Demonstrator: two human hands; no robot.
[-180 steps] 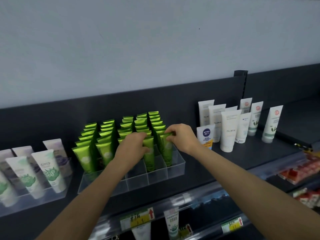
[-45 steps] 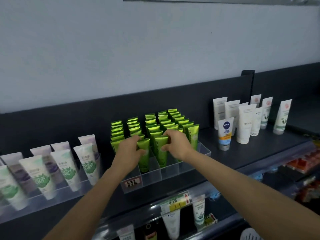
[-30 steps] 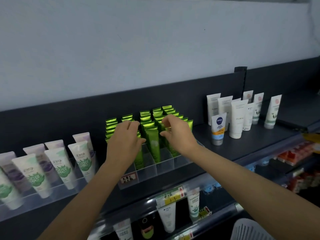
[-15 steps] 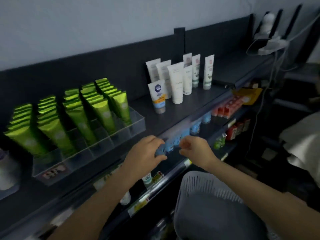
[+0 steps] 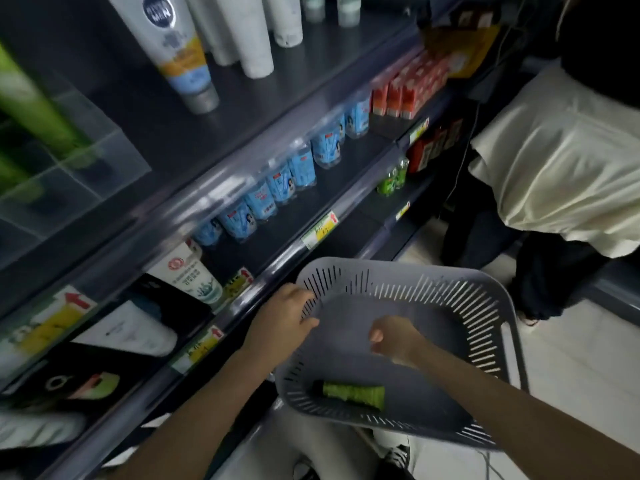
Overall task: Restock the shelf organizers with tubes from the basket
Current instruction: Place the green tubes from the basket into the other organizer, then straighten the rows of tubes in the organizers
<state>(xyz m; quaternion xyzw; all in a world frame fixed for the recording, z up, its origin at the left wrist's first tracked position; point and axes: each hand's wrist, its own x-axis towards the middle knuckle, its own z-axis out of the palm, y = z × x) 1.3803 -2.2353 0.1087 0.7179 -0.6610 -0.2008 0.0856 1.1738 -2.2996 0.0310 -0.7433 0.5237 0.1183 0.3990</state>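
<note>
A grey slotted basket (image 5: 460, 306) sits low in front of the shelves. One green tube (image 5: 349, 394) lies on its side in the basket's near left corner. My left hand (image 5: 285, 315) hangs over the basket's left rim with loosely curled fingers and holds nothing. Above the middle of the basket is my right hand (image 5: 394, 337), fingers curled downward and empty, a little above and right of the tube. The clear shelf organizer (image 5: 79, 174) with blurred upright green tubes (image 5: 38, 109) shows at the upper left.
White tubes (image 5: 242, 32) and a blue-and-orange tube (image 5: 180, 53) stand on the upper shelf. Small blue bottles (image 5: 277, 181) and red boxes (image 5: 408, 88) fill the lower shelves. Another person in a white top (image 5: 561, 161) stands close on the right.
My view has swung down from the organizer to the basket. Both hands have left the green tubes on the shelf and dropped to the basket, empty.
</note>
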